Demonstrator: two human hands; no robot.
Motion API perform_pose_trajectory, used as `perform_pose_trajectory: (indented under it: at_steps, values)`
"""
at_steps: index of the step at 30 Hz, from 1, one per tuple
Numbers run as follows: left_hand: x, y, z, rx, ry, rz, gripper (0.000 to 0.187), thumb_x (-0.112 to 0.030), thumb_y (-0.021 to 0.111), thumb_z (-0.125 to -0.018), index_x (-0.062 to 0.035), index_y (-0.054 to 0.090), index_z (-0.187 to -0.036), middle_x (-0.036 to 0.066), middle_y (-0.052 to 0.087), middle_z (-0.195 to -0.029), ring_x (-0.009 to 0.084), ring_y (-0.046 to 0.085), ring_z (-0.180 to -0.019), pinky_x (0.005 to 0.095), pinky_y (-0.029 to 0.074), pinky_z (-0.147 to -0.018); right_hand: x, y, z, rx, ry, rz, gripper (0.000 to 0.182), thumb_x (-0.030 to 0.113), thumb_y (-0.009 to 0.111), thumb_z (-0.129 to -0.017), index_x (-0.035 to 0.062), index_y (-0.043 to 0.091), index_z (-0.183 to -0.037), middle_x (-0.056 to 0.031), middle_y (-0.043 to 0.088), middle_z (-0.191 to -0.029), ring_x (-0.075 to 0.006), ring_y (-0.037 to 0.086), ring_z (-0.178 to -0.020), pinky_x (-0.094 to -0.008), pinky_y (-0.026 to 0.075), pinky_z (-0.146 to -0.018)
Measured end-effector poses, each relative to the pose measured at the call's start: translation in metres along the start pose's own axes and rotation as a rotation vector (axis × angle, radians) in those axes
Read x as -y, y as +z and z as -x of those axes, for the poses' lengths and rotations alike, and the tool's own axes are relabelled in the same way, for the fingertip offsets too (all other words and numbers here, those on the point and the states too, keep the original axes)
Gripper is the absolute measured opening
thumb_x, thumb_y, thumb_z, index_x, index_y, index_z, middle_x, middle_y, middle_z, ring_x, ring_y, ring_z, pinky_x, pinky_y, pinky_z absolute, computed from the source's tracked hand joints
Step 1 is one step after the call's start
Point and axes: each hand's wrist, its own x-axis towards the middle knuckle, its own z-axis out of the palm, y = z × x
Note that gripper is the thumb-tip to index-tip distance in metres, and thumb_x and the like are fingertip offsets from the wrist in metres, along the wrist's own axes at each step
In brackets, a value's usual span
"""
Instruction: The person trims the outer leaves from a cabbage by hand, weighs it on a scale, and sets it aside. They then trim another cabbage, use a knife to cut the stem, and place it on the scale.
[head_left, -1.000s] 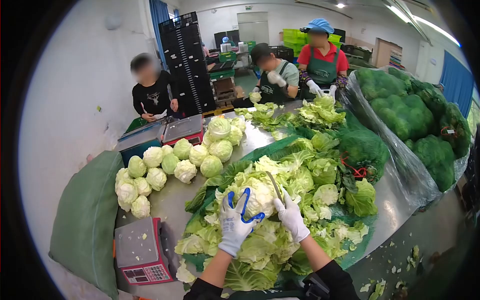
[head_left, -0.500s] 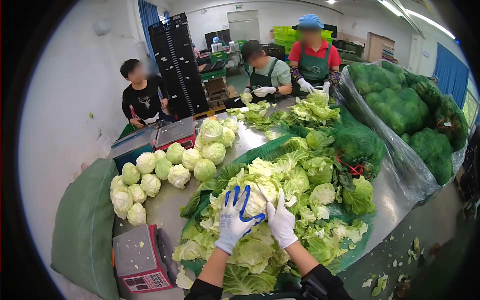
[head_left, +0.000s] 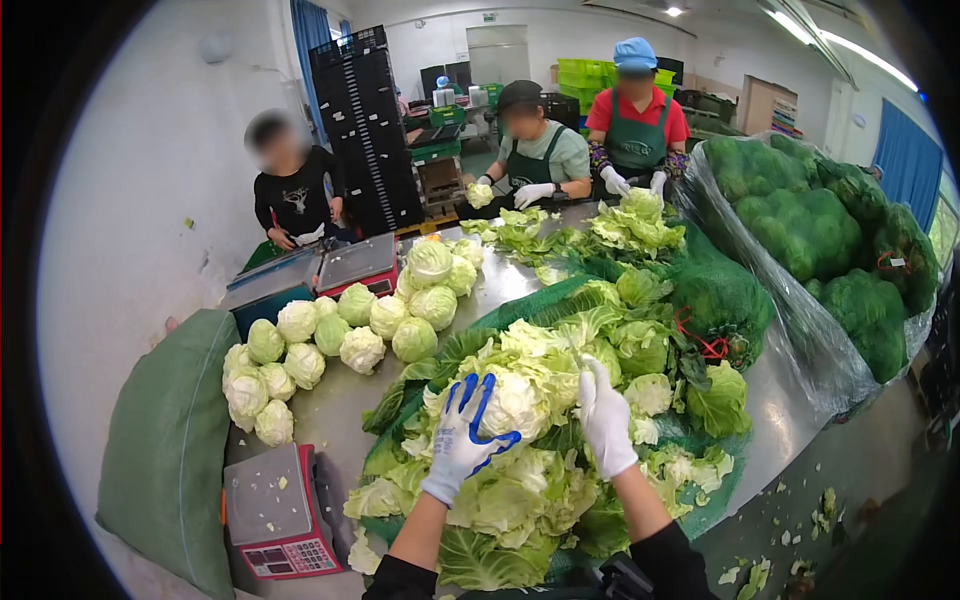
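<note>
My left hand (head_left: 462, 440), in a white glove with blue-coated fingers, grips a pale, trimmed cabbage (head_left: 518, 405) from its left side. The fingers are spread over the head, which sits on a heap of loose leaves (head_left: 510, 500). To the right of that cabbage, my right hand (head_left: 605, 415) in a white glove is raised with its fingers closed. A thin blade, apparently a small knife, pokes up from its fingertips; the handle is hidden in the glove. Green netting (head_left: 715, 500) lies under the leaves.
Trimmed cabbages (head_left: 361, 350) are grouped at left, near a red-edged scale (head_left: 270, 505) and a stuffed green sack (head_left: 170, 450). Netted cabbages (head_left: 800, 225) fill a plastic-lined container at right. Two aproned co-workers (head_left: 640, 130) handle leaves across the table; another person (head_left: 295, 190) stands at left.
My right hand has moved right and slightly up, away from the cabbage, with the blade. My left hand stays on the cabbage. The view has shifted slightly.
</note>
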Motion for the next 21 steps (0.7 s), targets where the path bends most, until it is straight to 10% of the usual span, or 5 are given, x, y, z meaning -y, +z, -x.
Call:
perform_pose_trajectory:
  at_steps: [4, 21]
  values:
    - [-0.006, 0.0, 0.002, -0.001, -0.01, -0.002, 0.09, -0.042, 0.081, -0.066, -0.015, 0.041, -0.143, 0.017, 0.039, -0.145, 0.0392, 0.034, -0.133, 0.0468, 0.03, -0.11, 0.032, 0.017, 0.024, 0.149, -0.185, 0.131, 0.064, 0.038, 0.044, -0.099, 0.0153, 0.014, -0.151, -0.016, 0.058, -0.058, -0.036, 0.057, -0.052, -0.0452, 0.045, -0.053]
    - [0.0, 0.006, 0.003, -0.039, 0.016, -0.006, 0.089, -0.044, 0.079, -0.068, -0.0119, 0.041, -0.142, 0.016, 0.041, -0.144, 0.036, 0.034, -0.134, 0.0462, 0.026, -0.112, 0.011, 0.038, -0.05, 0.269, -0.05, 0.087, 0.061, 0.051, 0.036, -0.097, 0.0142, 0.032, -0.145, -0.0275, 0.065, -0.096, -0.043, 0.061, -0.094, -0.047, 0.046, -0.084]
